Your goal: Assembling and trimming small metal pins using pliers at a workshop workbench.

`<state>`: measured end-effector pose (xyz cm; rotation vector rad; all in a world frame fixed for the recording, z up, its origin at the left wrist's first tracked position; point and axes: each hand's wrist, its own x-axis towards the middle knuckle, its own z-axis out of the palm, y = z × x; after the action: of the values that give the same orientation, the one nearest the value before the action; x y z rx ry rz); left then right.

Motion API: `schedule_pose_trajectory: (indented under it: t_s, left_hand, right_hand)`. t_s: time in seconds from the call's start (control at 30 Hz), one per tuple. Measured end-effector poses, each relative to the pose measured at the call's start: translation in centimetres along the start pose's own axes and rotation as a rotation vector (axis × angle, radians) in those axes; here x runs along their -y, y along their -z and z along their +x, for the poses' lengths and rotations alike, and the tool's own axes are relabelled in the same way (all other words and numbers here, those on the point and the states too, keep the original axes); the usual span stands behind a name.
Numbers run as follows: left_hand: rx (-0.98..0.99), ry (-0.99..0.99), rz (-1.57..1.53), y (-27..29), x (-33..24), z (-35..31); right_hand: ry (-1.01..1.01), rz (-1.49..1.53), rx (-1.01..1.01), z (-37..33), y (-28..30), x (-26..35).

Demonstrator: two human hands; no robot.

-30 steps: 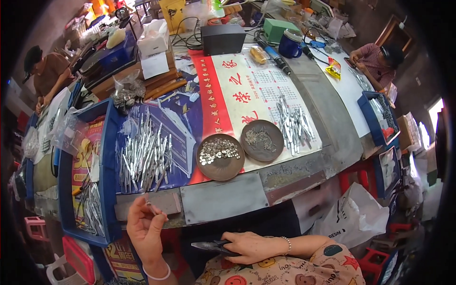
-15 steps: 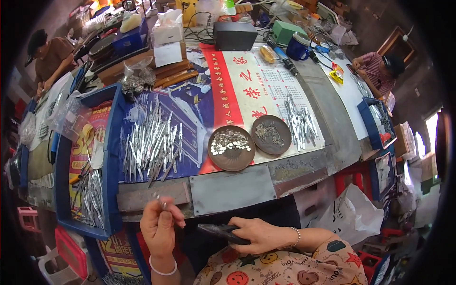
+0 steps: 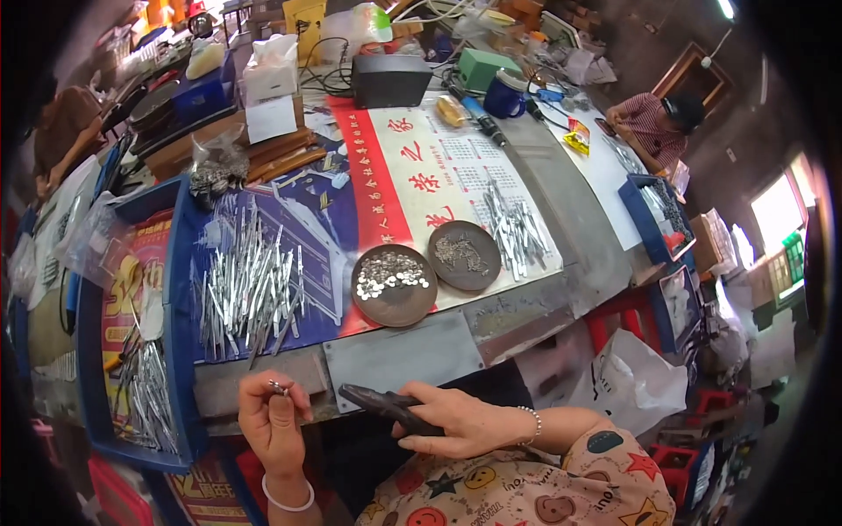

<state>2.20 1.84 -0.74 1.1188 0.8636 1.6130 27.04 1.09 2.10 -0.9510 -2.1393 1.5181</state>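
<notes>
My left hand (image 3: 274, 421) is closed, thumb against fingers, in front of the table edge. Between its fingertips is a small shiny metal piece (image 3: 279, 387), too small to make out fully. My right hand (image 3: 460, 422) grips dark pliers (image 3: 381, 405), their tip pointing left toward the left hand but apart from it. Beyond the hands stands a round brown dish (image 3: 395, 314) with small shiny metal discs (image 3: 392, 273). A second brown dish (image 3: 474, 279) beside it holds tiny metal parts (image 3: 460, 253). A pile of thin metal strips (image 3: 250, 294) lies to the left.
More metal strips (image 3: 516, 230) lie right of the dishes. A blue tray (image 3: 190, 377) with strips and an orange-handled tool stands at the left. A flat grey plate (image 3: 403, 355) lies at the table's front edge. Farther back are a dark box (image 3: 390, 81) and blue mug (image 3: 505, 95). Two people sit at the sides.
My view has turned, so the table appears shifted left. The left hand's fingertips have lowered, and the metal piece shows more clearly. The pliers' tip now reaches in front of the grey plate.
</notes>
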Motion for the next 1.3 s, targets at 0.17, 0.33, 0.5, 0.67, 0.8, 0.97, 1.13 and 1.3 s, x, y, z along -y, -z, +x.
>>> schedule_pose_trajectory:
  t_s: [0.17,0.33,0.5,0.67,0.8,0.97,1.13,1.3]
  left_hand:
    - [0.036,0.002,0.013,-0.6,0.3,1.0]
    - [0.066,0.003,-0.035,-0.8,2.2,1.4]
    - [0.130,-0.051,0.031,0.1,2.9,1.6]
    - [0.134,-0.105,0.057,0.4,3.3,1.5]
    - [0.163,-0.131,0.021,0.7,3.9,1.4]
    - [0.169,-0.158,0.053,0.9,3.8,1.1]
    - [0.139,-0.194,0.017,0.9,4.1,1.4]
    - [0.202,-0.177,0.034,1.2,3.8,1.4]
  right_hand:
    - [0.005,-0.112,-0.098,0.3,0.8,1.2]
    - [0.031,-0.236,-0.119,0.7,2.2,2.4]
    - [0.098,-0.332,-0.134,2.7,3.1,3.8]
    - [0.114,-0.425,-0.148,4.1,2.6,3.5]
    - [0.131,-0.588,-0.141,4.9,2.8,3.9]
    - [0.422,-0.708,-0.319,4.8,4.7,6.8]
    - [0.134,-0.874,0.018,6.8,3.9,5.8]
    - [0.271,-0.731,-0.198,5.8,4.3,7.4]
